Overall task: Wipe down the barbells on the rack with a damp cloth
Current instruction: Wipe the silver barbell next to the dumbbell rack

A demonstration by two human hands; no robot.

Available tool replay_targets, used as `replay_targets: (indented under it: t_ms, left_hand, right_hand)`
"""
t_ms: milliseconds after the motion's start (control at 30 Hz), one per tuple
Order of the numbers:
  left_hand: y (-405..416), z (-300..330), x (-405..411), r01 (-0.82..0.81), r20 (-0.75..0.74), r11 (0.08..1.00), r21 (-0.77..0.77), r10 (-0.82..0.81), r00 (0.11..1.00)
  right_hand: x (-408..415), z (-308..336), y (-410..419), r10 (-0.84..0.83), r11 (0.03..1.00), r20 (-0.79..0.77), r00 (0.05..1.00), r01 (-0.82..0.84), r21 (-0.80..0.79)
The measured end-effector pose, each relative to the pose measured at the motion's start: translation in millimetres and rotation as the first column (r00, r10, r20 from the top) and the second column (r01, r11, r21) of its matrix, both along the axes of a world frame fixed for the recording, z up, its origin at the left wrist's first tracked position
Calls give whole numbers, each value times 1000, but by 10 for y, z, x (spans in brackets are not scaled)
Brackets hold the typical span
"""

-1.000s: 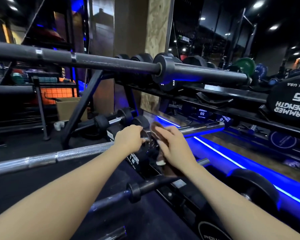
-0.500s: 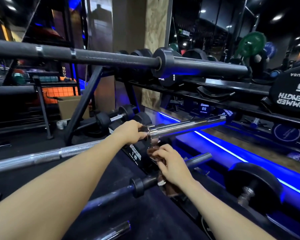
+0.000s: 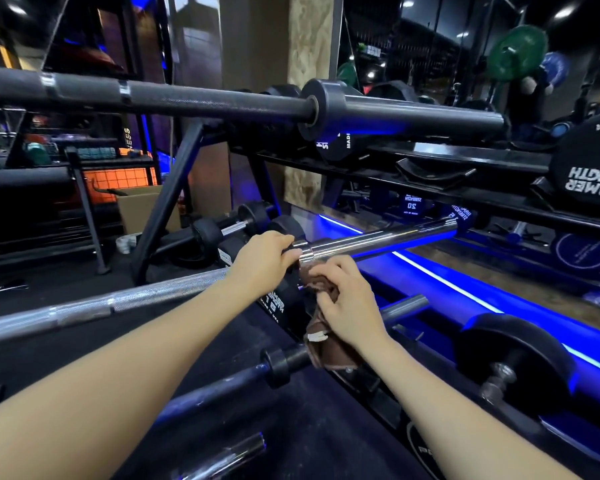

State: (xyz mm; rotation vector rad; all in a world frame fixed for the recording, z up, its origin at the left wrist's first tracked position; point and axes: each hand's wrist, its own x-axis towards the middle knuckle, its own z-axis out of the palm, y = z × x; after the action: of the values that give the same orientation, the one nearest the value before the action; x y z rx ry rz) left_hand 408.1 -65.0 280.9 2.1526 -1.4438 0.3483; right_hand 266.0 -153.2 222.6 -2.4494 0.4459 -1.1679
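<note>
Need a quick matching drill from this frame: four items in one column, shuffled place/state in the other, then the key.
Items
1. black barbell
2. chrome barbell
3. brown cloth
4. green plate

Place or state
A. held in the right hand, bunched just under the shiny sleeve
B. far background, upper right
C. top of the rack, untouched
D. gripped by the left hand next to its collar

Pairs: 1-C, 2-D, 3-A, 4-B
</note>
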Motion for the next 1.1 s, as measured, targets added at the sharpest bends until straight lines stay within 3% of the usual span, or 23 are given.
replay_targets:
  t_ms: [133, 367, 567, 700, 867, 967, 1100]
  left_hand:
    - [-27, 61, -14, -22, -41, 999, 27, 23, 999]
    - [-47, 203, -19, -27, -67, 998, 65, 31, 997]
    - [-41, 236, -45, -21, -74, 995, 101, 29, 997]
    - [-33, 259, -43, -26, -117, 994, 104, 38, 992]
    - [-58, 261, -22, -17, -142, 996, 92, 30, 989]
    - [-84, 267, 8, -23, -172, 996, 88, 38, 984]
    - [-99, 300, 29, -13, -242, 994, 113, 40, 969]
  right_hand:
    - [-27, -274, 1, 5, 1000, -125, 992, -5, -3]
    - [-59, 261, -106, -82, 991, 205, 975, 58, 120]
    - [129, 68, 80, -28, 979, 224, 974, -19, 205]
    - [-54, -161, 63, -5, 984, 12, 1000, 3, 179]
    - [-20, 98, 76, -16, 996, 173, 985, 1, 85]
    - [76, 93, 136, 26, 1000, 102, 994, -25, -14]
    - [60, -378, 83, 54, 998, -11, 998, -54, 20]
